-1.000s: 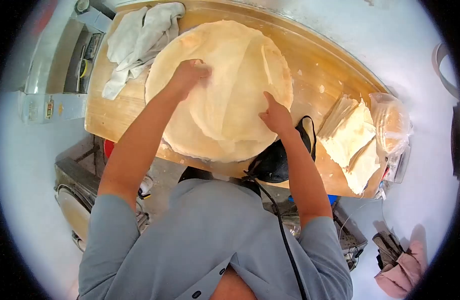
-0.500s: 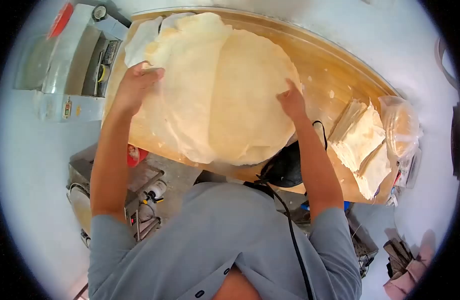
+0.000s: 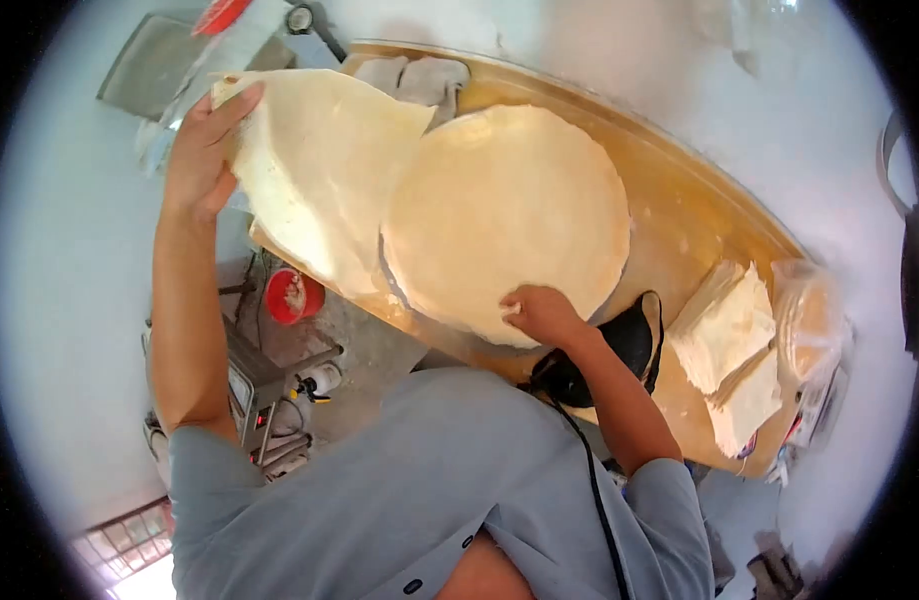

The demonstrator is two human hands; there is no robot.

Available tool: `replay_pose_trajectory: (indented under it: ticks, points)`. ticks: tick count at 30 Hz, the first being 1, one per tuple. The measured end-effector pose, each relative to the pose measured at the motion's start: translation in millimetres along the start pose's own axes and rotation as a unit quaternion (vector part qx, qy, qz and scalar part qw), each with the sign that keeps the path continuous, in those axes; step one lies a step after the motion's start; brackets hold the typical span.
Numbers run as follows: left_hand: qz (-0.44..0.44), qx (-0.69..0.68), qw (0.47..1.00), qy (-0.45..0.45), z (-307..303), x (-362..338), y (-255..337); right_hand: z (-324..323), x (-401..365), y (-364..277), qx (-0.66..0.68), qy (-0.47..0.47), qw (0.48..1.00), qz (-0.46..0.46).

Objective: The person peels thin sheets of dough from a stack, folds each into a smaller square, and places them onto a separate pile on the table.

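A thin pale dough sheet (image 3: 319,150) hangs from my left hand (image 3: 204,150), whose fingers and thumb are closed on its upper left corner. The sheet's right part overlaps the large round of dough (image 3: 509,200) lying flat on the wooden table. My right hand (image 3: 544,315) is over the near edge of that round, its fingers pinched together close to the surface. A small pale bit shows at those fingertips; I cannot tell whether it is a fold of the top sheet.
A black pouch (image 3: 629,345) lies beside my right forearm. Stacks of cut dough sheets (image 3: 724,325) and a plastic bag of round sheets (image 3: 807,315) stand at the right end of the wooden table (image 3: 659,170). Grey cloths (image 3: 429,80) lie behind; a red bucket (image 3: 294,296) is below on the left.
My left hand has moved left and up, drawing the upper sheet leftward off much of the round. My right hand has come from the round's right side to its near edge.
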State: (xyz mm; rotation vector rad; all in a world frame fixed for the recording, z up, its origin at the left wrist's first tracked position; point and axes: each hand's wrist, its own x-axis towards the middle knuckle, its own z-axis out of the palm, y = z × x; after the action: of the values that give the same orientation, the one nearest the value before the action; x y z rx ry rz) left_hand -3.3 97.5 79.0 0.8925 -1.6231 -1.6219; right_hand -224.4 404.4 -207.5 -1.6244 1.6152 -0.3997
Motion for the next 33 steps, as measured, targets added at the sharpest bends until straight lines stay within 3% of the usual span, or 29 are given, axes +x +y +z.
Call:
replay_pose_trajectory:
  ticks: [2, 4, 6, 7, 9, 14, 18, 20, 23, 25, 27, 30, 32, 33]
  points:
    - [0.036, -0.011, 0.999, 0.019, 20.4, -10.3, 4.7, -55.0, 4.8, -58.8, 0.156, 0.182, 0.971, 0.021]
    - [0.055, -0.068, 0.996, 0.012, 40.8, -18.4, 5.6, -105.8, 0.2, -122.5, 0.203, 0.271, 0.937, -0.083]
    - [0.098, -0.077, 0.991, 0.057, 64.2, -24.5, 1.6, -135.2, -5.2, -178.5, 0.134, 0.384, 0.893, -0.192]
    - [0.103, -0.091, 0.987, 0.079, 72.6, -25.5, -1.1, -143.7, -2.8, -196.9, 0.127, 0.381, 0.893, -0.202]
    - [0.109, -0.153, 0.978, 0.092, 90.8, -34.6, -1.9, -156.4, 2.0, -221.8, -0.07, 0.487, 0.851, -0.183]
    - [0.136, -0.27, 0.943, 0.14, 114.1, -53.4, -2.1, -163.9, 11.7, -196.8, -0.094, 0.477, 0.855, -0.183]
    - [0.101, -0.259, 0.957, 0.086, 104.2, -68.5, -21.4, -190.0, -12.8, -193.4, -0.078, 0.45, 0.87, -0.188]
    - [0.117, -0.37, 0.921, 0.013, 103.7, -81.3, -39.0, -210.4, -30.8, -204.0, -0.064, 0.433, 0.879, -0.188]
    - [0.2, -0.202, 0.959, 0.013, 106.4, -111.7, -82.7, -232.0, -55.0, -227.4, -0.04, 0.39, 0.908, -0.148]
    - [0.112, -0.031, 0.991, 0.065, 100.5, -134.7, -133.9, -241.5, -71.4, -237.7, -0.058, 0.368, 0.915, -0.155]
    - [-0.014, -0.017, 0.992, 0.123, 104.5, -150.1, -193.1, -247.6, -86.6, -243.2, -0.074, 0.347, 0.921, -0.16]
    - [-0.084, -0.04, 0.981, 0.172, 120.1, -157.9, -233.4, -251.6, -105.8, -248.8, -0.094, 0.321, 0.928, -0.163]
    - [-0.116, -0.092, 0.98, 0.135, 118.7, -145.8, -245.2, -254.7, -115.0, -249.9, -0.045, 0.29, 0.945, -0.143]
    - [-0.073, -0.083, 0.991, 0.074, 123.1, -139.6, -242.3, -256.6, -117.8, -249.1, -0.042, 0.295, 0.947, -0.125]
